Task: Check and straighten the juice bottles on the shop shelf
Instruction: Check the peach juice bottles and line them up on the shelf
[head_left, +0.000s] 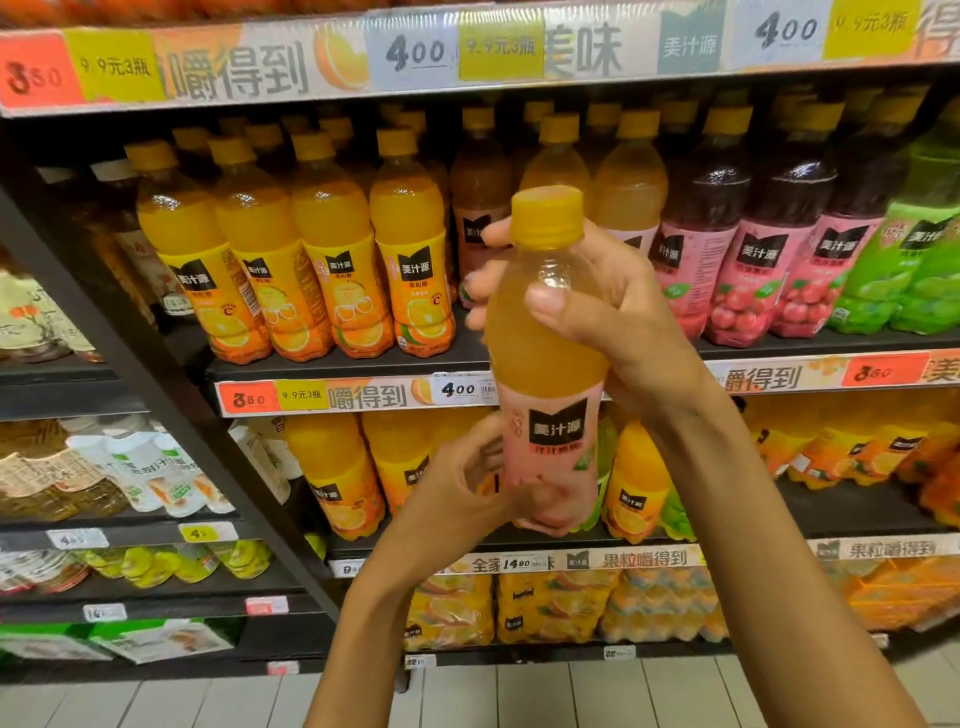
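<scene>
Pink-labelled plastic juice bottle (545, 364) held off the shelf (337, 366)

Right hand (623, 322) clamps its shoulder, left hand (462, 483) seemingly cups its base; a loosened grip could drop it.

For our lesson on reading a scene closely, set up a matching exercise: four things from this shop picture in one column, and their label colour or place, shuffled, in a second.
Column 1
1. held bottle
2. orange juice bottles
3. green bottles
4. left hand

Column 2
A. green label, far right of the shelf
B. at the held bottle's base
C. pink label, off the shelf
D. orange label, left of the shelf

Pairs: 1-C, 2-D, 3-A, 4-B
</scene>
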